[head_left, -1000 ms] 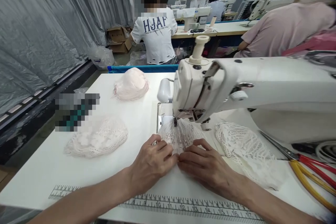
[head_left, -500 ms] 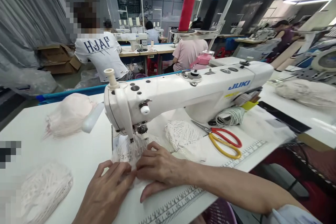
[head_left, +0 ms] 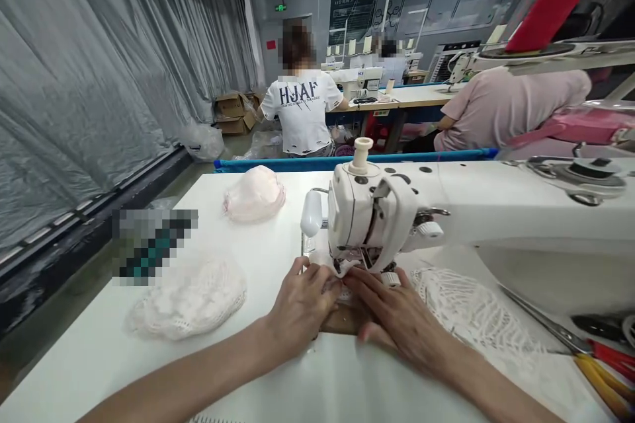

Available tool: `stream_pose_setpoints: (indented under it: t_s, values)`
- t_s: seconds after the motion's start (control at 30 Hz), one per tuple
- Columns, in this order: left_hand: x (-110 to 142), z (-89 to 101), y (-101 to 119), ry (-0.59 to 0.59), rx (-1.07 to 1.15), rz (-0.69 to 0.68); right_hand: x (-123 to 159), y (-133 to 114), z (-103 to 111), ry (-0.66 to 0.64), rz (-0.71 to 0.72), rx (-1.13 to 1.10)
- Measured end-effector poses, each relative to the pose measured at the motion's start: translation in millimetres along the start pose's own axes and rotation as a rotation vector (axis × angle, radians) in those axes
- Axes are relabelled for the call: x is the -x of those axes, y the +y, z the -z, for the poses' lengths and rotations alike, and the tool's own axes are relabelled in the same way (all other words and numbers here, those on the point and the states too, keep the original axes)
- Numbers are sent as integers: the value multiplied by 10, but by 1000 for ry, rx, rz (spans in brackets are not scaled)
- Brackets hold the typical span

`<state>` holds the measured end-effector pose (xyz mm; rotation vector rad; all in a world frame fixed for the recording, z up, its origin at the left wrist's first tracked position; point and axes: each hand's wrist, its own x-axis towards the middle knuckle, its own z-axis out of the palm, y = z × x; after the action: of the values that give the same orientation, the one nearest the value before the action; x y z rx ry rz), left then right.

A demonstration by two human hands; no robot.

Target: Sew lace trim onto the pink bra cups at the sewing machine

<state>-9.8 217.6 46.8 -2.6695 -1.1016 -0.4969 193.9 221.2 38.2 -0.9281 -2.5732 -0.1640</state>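
Observation:
At the white sewing machine (head_left: pixel 364 208), both hands are at the needle area under its head. My left hand (head_left: pixel 302 304), fingers curled, pinches white lace fabric (head_left: pixel 341 292) just left of the presser foot. My right hand (head_left: pixel 404 320) lies with fingers stretched towards the foot, fingertips on the lace and thumb held apart. Most of the lace is hidden by the hands and the machine head. A brownish plate (head_left: pixel 342 320) shows between the hands. Right of my right hand lies another white lace piece (head_left: pixel 476 307).
Scissors (head_left: pixel 570 337) with red and yellow handles lie at the right. On the left of the white table (head_left: pixel 268 258) sit a lace bundle (head_left: pixel 193 301) and a pale pink cup-shaped piece (head_left: pixel 258 193). People sit at other machines beyond the blue rail (head_left: pixel 278 164).
The view has swung left, so the machine appears further right. Both hands have come up to the machine head, spread further apart, with the lace now mostly hidden beneath it.

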Motion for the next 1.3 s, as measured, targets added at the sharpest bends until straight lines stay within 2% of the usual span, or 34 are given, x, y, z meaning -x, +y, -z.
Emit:
stream_pose_setpoints:
  t_s: [0.17,0.4,0.57,0.73,0.97,1.3]
  values:
    - [34,5,43,3,-32,6,-4,-42,26,-27,-5,72]
    - [160,108,211,-41,22,-2,20,-109,108,56,-13,-14]
    - [196,178,268,-17,47,3,35,-88,30,22,-15,8]
    - [138,174,197,-39,14,13,40,-33,-44,-4,-66,136]
    - [61,69,39,-22,1,16,-10,-85,48,32,-60,-8]
    - [3,-36,-34,30,27,26,-10,-2,-34,-17,-74,74]
